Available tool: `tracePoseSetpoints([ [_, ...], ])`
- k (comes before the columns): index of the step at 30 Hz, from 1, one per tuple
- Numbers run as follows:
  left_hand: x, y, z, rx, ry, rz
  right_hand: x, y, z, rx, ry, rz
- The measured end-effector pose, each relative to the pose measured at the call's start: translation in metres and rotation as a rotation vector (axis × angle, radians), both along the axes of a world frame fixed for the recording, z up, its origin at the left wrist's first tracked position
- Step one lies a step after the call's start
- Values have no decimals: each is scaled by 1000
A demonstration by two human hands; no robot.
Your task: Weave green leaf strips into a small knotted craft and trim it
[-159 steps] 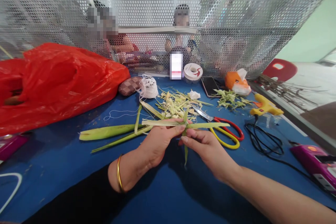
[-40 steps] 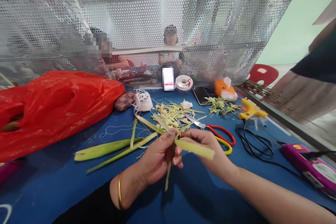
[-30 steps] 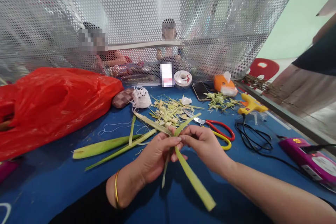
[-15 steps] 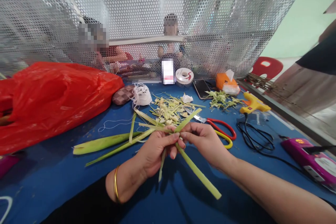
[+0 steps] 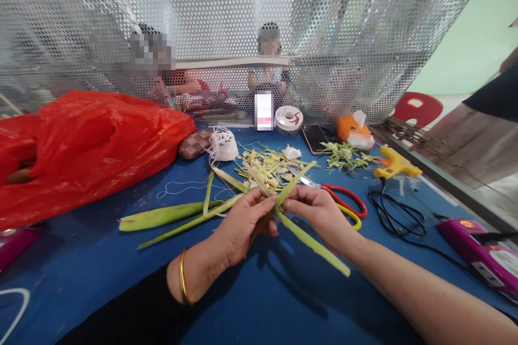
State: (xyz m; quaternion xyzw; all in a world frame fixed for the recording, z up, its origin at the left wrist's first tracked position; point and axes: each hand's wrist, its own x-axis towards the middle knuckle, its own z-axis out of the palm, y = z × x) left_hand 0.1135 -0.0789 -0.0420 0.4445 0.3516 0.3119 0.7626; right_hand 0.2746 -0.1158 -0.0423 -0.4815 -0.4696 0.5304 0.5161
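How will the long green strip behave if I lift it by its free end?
The green strip is thin, so probably light. Likely springy, not limp: its free end juts out nearly straight. Tugging might loosen it, as only fingertips of the left hand and right hand pinch the crossing.

Crossing of leaf strips point(image 5: 313, 242) partly hidden by fingers of left hand point(image 5: 237, 226) and right hand point(image 5: 324, 218). Scissor blades point(image 5: 311, 183) partly covered by leaf strips. Red bag point(image 5: 109, 145) cut off by left edge, contents unclear. Purple power strip point(image 5: 465, 240) cut off at right edge. Lit screen point(image 5: 264, 110) blurred. Person at right edge point(image 5: 496, 91) cut off.
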Motion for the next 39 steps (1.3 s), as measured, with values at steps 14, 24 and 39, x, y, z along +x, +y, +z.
tracePoseSetpoints([
  [14,5,-7,-8,91,32,141,-10,-1,-3,-16,30,-12],
  [24,-3,-2,9,-78,-62,-125,11,13,-11,-88,157,155],
  [39,-1,-8,4,-28,-11,-57,26,0,20,472,-746,-371],
])
